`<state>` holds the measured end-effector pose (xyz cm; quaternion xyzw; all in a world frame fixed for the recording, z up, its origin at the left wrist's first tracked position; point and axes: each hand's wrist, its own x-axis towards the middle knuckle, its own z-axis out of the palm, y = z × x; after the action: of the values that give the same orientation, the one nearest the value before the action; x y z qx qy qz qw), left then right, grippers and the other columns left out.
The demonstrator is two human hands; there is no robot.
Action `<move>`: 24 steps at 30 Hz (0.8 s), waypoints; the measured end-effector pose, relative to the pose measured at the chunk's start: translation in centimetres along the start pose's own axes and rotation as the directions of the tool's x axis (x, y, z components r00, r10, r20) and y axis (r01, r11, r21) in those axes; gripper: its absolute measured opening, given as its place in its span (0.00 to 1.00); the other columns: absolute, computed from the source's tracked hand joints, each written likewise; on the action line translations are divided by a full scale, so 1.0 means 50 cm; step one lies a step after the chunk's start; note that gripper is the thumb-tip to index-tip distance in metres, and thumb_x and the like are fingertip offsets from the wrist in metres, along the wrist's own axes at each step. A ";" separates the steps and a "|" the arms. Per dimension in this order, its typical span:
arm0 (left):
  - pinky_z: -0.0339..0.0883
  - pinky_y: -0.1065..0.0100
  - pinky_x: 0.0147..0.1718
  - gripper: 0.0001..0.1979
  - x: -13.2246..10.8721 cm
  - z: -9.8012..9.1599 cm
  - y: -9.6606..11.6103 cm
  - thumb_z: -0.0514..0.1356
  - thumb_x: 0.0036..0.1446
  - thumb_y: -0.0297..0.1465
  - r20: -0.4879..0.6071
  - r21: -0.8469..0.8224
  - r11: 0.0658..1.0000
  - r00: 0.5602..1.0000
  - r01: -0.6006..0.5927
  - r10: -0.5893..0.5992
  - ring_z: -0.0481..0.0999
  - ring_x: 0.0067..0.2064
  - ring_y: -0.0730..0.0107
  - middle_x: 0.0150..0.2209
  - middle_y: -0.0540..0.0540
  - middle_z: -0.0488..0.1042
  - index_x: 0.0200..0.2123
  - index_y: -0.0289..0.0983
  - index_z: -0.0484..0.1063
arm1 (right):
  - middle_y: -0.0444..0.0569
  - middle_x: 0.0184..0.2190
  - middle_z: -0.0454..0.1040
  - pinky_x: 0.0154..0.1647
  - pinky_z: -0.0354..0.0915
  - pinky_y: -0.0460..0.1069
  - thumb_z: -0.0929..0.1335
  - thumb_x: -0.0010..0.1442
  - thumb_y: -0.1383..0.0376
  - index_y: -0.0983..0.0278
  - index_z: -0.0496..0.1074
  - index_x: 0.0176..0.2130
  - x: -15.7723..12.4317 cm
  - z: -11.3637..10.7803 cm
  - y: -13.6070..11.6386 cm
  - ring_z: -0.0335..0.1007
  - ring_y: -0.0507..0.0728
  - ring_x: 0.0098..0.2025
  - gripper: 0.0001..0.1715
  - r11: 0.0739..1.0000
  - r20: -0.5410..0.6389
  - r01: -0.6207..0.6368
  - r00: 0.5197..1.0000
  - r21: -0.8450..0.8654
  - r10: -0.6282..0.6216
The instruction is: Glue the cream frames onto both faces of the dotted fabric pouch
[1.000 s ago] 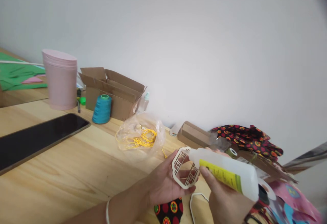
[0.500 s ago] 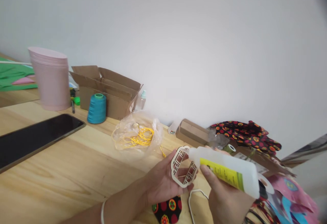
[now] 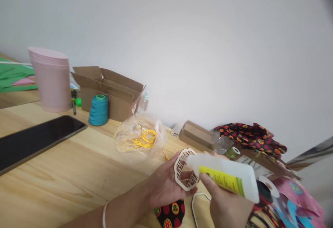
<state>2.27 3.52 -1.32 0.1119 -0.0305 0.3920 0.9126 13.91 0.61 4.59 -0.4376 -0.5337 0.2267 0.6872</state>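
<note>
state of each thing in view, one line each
yellow-labelled bottle, tilted, held in right hand
openwork frame, held in left hand
smartphone, lying flat, screen dark
cardboard box, flaps open
teal thread cone, upright
pink bin, upright
yellow cord, looped in plastic bag
far patterned fabric, bunched up

Btl (image 3: 229, 167) is whitish, lbl (image 3: 221, 180) yel, cloth (image 3: 170, 214) red-dotted blk.

The bottle (image 3: 247, 177) looks like smooth, cloudy plastic, the fretwork frame (image 3: 177, 174) like matt wood. Pale, smooth, grained wood makes the surface (image 3: 78, 158). The phone (image 3: 39, 139) has glossy black glass or plastic; the open carton (image 3: 117, 109) is matt cardboard, the bag (image 3: 127, 134) thin crinkled plastic, the patterned bundle (image 3: 249, 136) rumpled cloth.
</note>
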 end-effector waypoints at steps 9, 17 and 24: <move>0.58 0.65 0.39 0.20 0.000 -0.005 0.000 0.48 0.58 0.43 0.028 -0.046 0.999 1.000 0.003 -0.001 0.71 0.35 0.67 0.34 0.43 0.73 0.42 0.34 0.67 | 0.58 0.32 0.78 0.33 0.73 0.55 0.76 0.31 0.64 0.71 0.72 0.41 -0.003 -0.007 0.007 0.74 0.66 0.35 0.34 0.994 0.007 -0.033 0.999 -0.105 0.034; 0.57 0.64 0.41 0.19 0.001 -0.003 0.002 0.49 0.57 0.43 0.002 0.021 1.000 1.000 -0.001 0.001 0.71 0.38 0.66 0.34 0.42 0.73 0.43 0.36 0.67 | 0.56 0.31 0.78 0.32 0.73 0.55 0.75 0.35 0.66 0.70 0.69 0.45 0.000 -0.003 0.003 0.75 0.63 0.31 0.35 1.000 -0.013 -0.026 1.000 -0.013 0.025; 0.58 0.66 0.38 0.21 0.002 -0.001 0.001 0.48 0.57 0.43 0.037 -0.017 1.000 0.999 0.014 -0.013 0.71 0.35 0.68 0.34 0.44 0.73 0.43 0.33 0.68 | 0.56 0.32 0.78 0.33 0.73 0.55 0.76 0.33 0.67 0.69 0.72 0.41 -0.003 -0.017 0.014 0.75 0.64 0.32 0.32 0.998 0.083 -0.029 0.996 -0.056 0.033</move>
<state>2.29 3.63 -1.33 0.1114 -0.0501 0.3834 0.9154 14.77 0.57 3.86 -0.4546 -0.5612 0.2407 0.6484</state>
